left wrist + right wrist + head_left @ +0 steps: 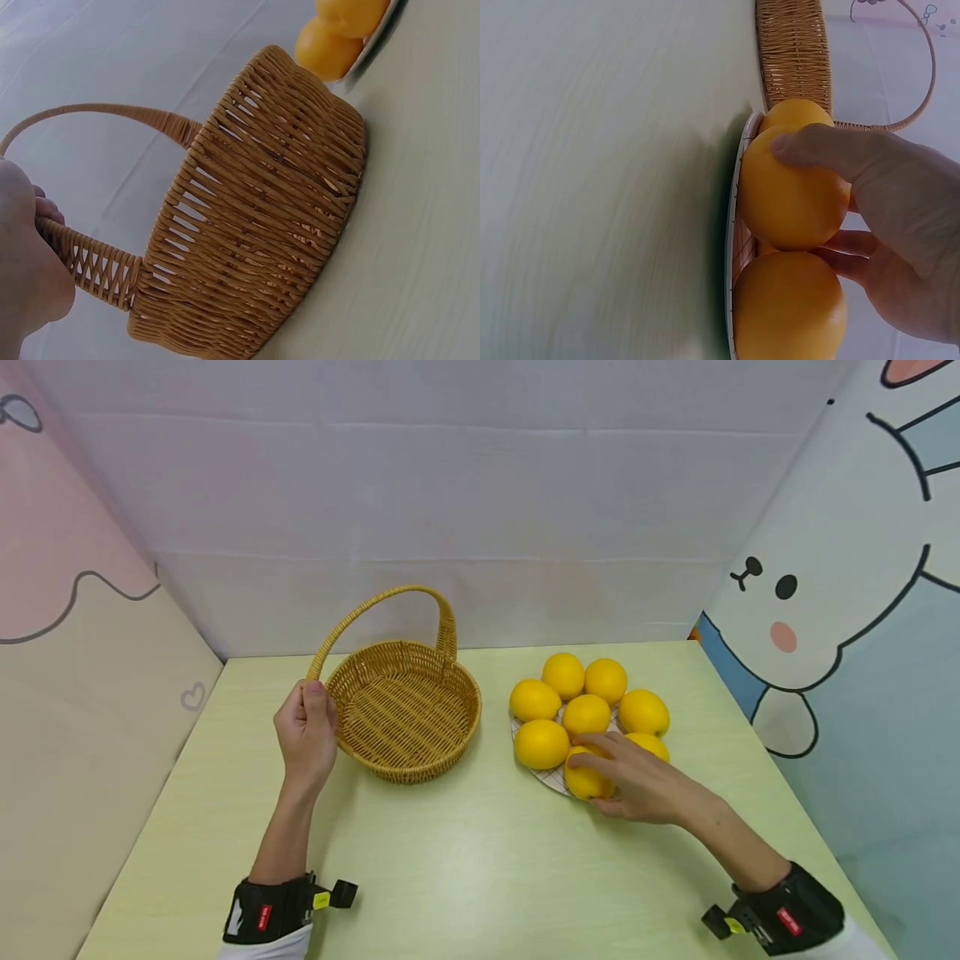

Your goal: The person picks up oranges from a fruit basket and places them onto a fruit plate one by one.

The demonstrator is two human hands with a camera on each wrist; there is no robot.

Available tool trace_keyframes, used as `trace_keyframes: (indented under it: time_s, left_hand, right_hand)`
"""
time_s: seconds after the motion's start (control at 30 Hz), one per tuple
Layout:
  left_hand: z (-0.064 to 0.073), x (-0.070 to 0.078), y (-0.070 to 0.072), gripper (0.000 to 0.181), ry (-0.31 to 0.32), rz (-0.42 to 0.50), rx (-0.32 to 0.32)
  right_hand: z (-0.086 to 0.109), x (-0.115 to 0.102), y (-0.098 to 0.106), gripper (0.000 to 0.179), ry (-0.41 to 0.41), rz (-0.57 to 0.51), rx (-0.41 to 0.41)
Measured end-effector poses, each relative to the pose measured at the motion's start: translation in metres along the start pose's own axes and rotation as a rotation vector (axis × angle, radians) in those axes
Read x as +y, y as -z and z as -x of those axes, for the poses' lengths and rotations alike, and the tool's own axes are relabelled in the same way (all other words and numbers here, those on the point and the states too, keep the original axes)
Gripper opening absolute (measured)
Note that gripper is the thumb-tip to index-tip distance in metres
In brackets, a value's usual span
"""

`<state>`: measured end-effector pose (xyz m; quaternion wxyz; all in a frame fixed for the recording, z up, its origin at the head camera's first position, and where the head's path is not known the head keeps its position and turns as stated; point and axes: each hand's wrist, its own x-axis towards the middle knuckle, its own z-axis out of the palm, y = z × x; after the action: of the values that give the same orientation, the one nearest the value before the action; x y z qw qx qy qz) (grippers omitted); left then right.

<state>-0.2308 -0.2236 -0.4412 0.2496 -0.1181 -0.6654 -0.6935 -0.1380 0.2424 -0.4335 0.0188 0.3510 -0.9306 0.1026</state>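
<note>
A round wicker basket [408,768] with a tall arched handle stands on the table, its inside bare. My left hand [306,731] grips the left side of that handle, seen also in the left wrist view with the fingers wrapped round it. To the right, several round yellow fruits [587,714] lie on a patterned plate [551,778]. My right hand [637,781] holds the front fruit [791,191], thumb on the near side and fingers over the far side. That fruit is still among the others at the plate's edge. The fingertips are partly hidden in the right wrist view.
The pale table [465,877] has its back edge against a white cloth wall [480,510]. Printed side panels flank it, with a cartoon figure [817,610] on the right. A strip of table lies between basket and plate.
</note>
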Motion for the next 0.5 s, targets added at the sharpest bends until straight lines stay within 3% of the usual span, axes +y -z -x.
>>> trace_keyframes:
  time_s: [0.33,0.5]
  left_hand:
    - [-0.0005,0.0054,0.001,0.055,0.027,-0.023,-0.015]
    - [-0.0002,0.0094,0.0041,0.054,0.079,-0.124,-0.011]
  right_hand:
    - [0.002,-0.0008,0.0,0.06,0.007,0.038,0.013]
    - [0.0033,-0.0006,-0.001,0.061,0.02,0.036,0.041]
